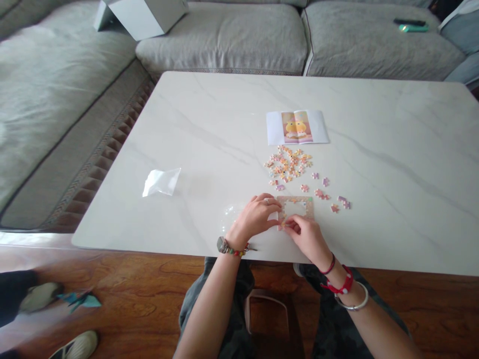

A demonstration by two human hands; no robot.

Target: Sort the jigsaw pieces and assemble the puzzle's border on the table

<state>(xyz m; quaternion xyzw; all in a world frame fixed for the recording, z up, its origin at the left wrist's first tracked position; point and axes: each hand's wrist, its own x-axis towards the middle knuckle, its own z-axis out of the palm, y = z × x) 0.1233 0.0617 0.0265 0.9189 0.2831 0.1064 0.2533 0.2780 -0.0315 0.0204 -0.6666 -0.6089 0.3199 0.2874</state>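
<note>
A puzzle frame [294, 199] lies flat between my hands, both equally near; seen nearly square, its long axis is unclear. My left hand [257, 214] is at its left edge, thumb and fingers apart. My right hand [306, 235] has fingertips close together at the lower-left corner; whether they've closed on a piece, I cannot tell. Beyond, loose pieces [288, 163] scatter the marbled surface [209, 124], before a grey sofa [232, 37].
</note>
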